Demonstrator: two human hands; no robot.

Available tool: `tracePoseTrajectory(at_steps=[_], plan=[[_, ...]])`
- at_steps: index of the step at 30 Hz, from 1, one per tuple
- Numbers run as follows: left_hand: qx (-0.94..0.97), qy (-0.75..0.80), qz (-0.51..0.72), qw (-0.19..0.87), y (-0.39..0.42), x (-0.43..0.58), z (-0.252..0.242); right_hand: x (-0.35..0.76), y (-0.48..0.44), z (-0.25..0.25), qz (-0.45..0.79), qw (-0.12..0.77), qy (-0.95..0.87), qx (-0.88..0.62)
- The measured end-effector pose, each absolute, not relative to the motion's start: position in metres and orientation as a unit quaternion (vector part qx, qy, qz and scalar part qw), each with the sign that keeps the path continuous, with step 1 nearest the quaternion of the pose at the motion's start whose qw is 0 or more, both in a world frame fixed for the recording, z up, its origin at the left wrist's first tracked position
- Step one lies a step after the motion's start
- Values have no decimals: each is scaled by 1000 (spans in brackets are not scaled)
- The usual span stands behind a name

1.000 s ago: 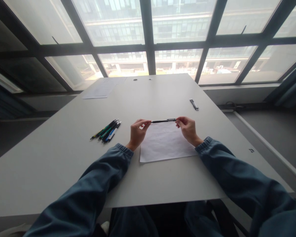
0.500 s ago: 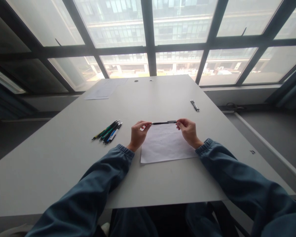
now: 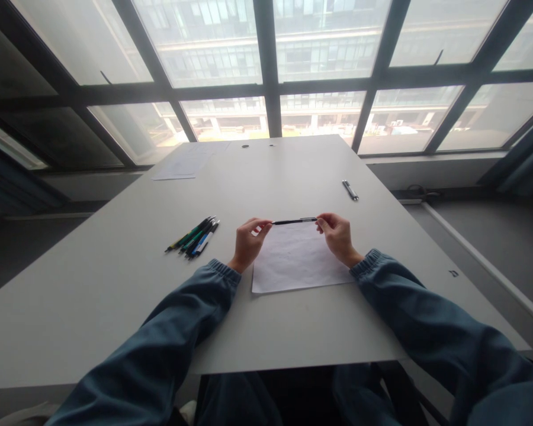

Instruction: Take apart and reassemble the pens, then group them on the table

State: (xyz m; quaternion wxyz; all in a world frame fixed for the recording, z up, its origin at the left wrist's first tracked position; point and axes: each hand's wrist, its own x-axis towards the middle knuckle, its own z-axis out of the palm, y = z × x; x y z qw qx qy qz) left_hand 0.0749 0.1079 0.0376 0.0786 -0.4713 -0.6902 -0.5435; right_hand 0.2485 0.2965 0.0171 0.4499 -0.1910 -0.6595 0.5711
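A black pen [image 3: 293,222] is held level above a white sheet of paper [image 3: 297,260] on the grey table [image 3: 115,284]. My left hand [image 3: 247,241] pinches the pen's left end with closed fingers. My right hand [image 3: 336,235] pinches its right end, where a silver part shows. Both wrists rest near the paper's side edges. Blue sleeves cover both arms.
Several pens [image 3: 194,235] lie bunched together to the left of my left hand. A single silver pen [image 3: 350,190] lies farther back on the right. More paper sheets [image 3: 183,161] sit at the table's far left corner. Large windows stand behind the table.
The pen and both hands have stayed almost where they were; only the view shifted slightly.
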Motion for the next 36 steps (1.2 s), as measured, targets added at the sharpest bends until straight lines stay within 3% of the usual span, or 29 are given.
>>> tracePoseTrajectory(at_steps=[36], plan=[[-476, -688, -545, 57, 107, 75, 35, 251, 294, 18, 555, 444, -674, -200]])
